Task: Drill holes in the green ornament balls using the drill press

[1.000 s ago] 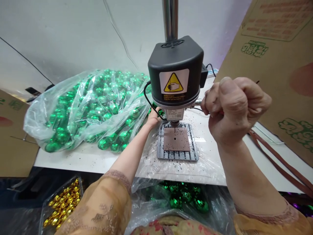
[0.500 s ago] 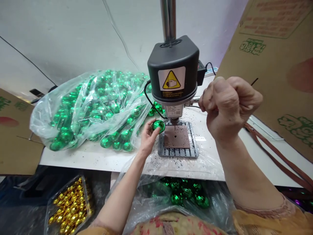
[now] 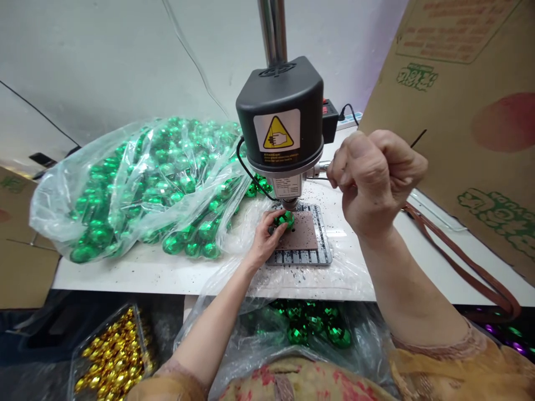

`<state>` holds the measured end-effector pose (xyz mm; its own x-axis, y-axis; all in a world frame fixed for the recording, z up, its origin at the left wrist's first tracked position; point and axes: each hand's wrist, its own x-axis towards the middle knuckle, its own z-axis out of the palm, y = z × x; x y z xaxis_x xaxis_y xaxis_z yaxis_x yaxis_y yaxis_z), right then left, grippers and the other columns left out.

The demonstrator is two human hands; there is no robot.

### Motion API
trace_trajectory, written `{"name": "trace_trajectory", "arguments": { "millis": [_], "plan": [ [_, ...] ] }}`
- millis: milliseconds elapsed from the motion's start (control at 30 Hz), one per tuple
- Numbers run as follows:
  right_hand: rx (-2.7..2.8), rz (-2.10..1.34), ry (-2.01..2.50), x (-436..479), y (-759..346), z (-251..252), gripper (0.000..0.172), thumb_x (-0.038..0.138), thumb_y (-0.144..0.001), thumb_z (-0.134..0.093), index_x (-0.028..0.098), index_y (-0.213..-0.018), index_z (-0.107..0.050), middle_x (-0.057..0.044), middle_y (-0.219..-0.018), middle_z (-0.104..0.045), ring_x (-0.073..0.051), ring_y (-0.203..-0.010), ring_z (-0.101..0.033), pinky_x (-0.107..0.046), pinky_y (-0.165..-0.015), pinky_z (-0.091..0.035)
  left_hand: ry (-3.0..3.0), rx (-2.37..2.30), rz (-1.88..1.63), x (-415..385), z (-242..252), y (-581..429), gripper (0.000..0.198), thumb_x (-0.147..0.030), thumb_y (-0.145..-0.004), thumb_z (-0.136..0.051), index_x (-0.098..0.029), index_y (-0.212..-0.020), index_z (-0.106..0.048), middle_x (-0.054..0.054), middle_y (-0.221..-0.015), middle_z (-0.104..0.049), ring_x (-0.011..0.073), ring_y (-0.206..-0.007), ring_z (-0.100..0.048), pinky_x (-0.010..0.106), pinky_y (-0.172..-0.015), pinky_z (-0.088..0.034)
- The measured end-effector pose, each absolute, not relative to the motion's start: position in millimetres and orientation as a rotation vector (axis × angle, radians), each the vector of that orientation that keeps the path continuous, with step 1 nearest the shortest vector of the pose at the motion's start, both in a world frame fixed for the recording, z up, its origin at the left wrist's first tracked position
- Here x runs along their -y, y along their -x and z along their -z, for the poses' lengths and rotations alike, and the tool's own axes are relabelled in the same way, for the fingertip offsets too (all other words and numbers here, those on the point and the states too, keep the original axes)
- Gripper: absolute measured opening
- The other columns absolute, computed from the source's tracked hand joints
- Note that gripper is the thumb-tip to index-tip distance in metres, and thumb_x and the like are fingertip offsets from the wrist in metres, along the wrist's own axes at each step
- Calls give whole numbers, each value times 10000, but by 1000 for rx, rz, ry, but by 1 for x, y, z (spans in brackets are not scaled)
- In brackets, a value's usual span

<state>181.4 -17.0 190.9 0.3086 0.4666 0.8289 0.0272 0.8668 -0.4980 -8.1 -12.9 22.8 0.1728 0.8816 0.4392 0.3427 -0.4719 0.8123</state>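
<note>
My left hand (image 3: 267, 234) pinches a shiny green faceted ball (image 3: 285, 219) between thumb and fingers. The ball is under the chuck of the small black drill press (image 3: 281, 117), over the brown pad (image 3: 307, 231) on its slotted base plate (image 3: 325, 252). Whether the bit touches the ball is hidden. My right hand (image 3: 376, 178) is closed in a fist round the feed handle (image 3: 321, 167) at the right of the drill press; most of the handle is covered by the fingers.
A clear plastic bag (image 3: 137, 223) full of green balls lies left of the drill. Below the table edge, more green balls (image 3: 313, 323) rest in plastic across the lap. A bin of gold balls (image 3: 112, 356) stands lower left. Cardboard (image 3: 451, 122) rises at the right, beside a brown strap (image 3: 460, 259).
My left hand has carried the green ball rightward from beside the base plate to beneath the chuck. My right hand keeps its grip on the handle. The view has shifted slightly.
</note>
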Motion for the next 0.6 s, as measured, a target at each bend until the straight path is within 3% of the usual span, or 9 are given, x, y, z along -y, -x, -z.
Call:
{"name": "trace_trajectory", "arguments": {
  "millis": [233,433,600],
  "plan": [
    [1218,-344,406,16,-182,-190,491,524,-893,-674,258,-562,-428,24,-489,-357,-145,-444,-326,-395,-509,-285,-1807,-1192,-1185,13,-18,4,584,-381,-878,-778,-240,-1406,-572,115,-1341,-682,255,-1175,-679,426,-1036,-543],
    [1246,-305,469,16,-183,-188,524,572,-918,-619,254,-568,-393,18,-475,-371,-142,-440,-341,-392,-478,-275,-1753,-1184,-1174,16,-19,2,527,-325,-814,-822,-223,-1290,-619,94,-1229,-717,257,-1125,-699,423,-1001,-563],
    [1196,-376,480,19,-182,-192,518,511,-899,-676,253,-535,-412,19,-473,-390,-148,-450,-364,-401,-501,-315,-1764,-1142,-1143,23,-22,-2,515,-266,-799,-811,-232,-1261,-588,76,-1209,-708,255,-1142,-679,424,-1007,-556]
  ]
}}
